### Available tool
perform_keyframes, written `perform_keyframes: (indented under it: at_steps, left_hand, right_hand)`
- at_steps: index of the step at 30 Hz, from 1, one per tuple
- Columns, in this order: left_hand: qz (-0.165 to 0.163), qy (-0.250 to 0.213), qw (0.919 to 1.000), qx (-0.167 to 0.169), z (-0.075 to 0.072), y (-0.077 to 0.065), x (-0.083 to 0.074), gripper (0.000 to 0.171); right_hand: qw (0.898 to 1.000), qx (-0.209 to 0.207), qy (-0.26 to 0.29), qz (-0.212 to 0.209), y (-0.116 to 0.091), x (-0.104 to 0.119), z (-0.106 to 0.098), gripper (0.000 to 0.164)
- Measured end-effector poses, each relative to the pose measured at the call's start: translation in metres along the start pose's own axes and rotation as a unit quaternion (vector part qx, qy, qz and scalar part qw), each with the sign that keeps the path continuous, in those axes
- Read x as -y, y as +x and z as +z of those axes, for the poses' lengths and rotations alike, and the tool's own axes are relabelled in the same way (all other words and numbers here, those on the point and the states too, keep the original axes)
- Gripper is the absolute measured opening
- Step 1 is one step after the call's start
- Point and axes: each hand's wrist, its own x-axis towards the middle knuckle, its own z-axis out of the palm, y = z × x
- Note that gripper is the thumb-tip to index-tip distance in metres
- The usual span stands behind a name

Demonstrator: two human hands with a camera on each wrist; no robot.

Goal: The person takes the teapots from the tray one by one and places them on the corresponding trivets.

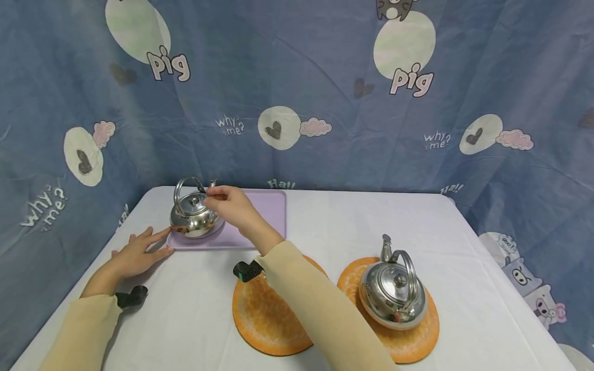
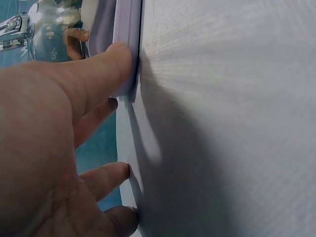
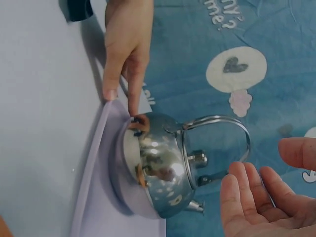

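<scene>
A shiny steel kettle [image 1: 195, 216] with an arched handle [image 3: 242, 129] stands upright on a lilac tray [image 1: 264, 211] at the back left. My right hand [image 1: 232, 203] is beside the handle and spout, thumb apart from the lightly bent fingers [image 3: 237, 197]; nothing lies between them. At the tray's front left corner is my left hand [image 1: 139, 252], its thumb [image 2: 116, 59] resting on the tray rim. The other left fingers spread behind the corner, and one reaches close to the kettle's base.
A second steel kettle [image 1: 394, 293] stands on a round orange mat [image 1: 422, 340] at the right, spout pointing back. Another orange mat [image 1: 269, 319] lies under my right forearm. White cloth [image 1: 185, 319] covers the table, and a blue printed curtain [image 1: 297, 62] hangs behind it.
</scene>
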Motion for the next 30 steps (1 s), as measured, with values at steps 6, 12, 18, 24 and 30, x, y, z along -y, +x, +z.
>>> perform_keyframes:
  at_steps: [6, 12, 18, 24, 30]
  left_hand:
    - [-0.002, 0.000, 1.0000, 0.007, -0.001, 0.000, 0.000, 0.087]
    - [-0.007, 0.009, 0.9999, 0.013, -0.001, 0.002, 0.000, 0.089]
    - [-0.002, 0.010, 0.9999, 0.011, -0.003, 0.003, 0.000, 0.089]
    - [-0.002, 0.011, 0.9999, 0.013, -0.004, 0.004, 0.001, 0.090]
    - [-0.004, 0.015, 0.9998, 0.013, -0.004, 0.004, 0.001, 0.090]
  right_hand:
    - [0.999, -0.004, -0.030, -0.010, 0.006, 0.006, 0.009, 0.038]
    - [1.000, -0.003, -0.022, 0.001, 0.009, 0.013, 0.018, 0.041]
    - [1.000, -0.004, -0.023, 0.003, 0.012, 0.016, 0.024, 0.045]
    - [0.999, 0.001, -0.035, 0.002, 0.015, 0.015, 0.029, 0.047]
    - [0.999, -0.001, -0.040, -0.004, 0.018, 0.015, 0.033, 0.042]
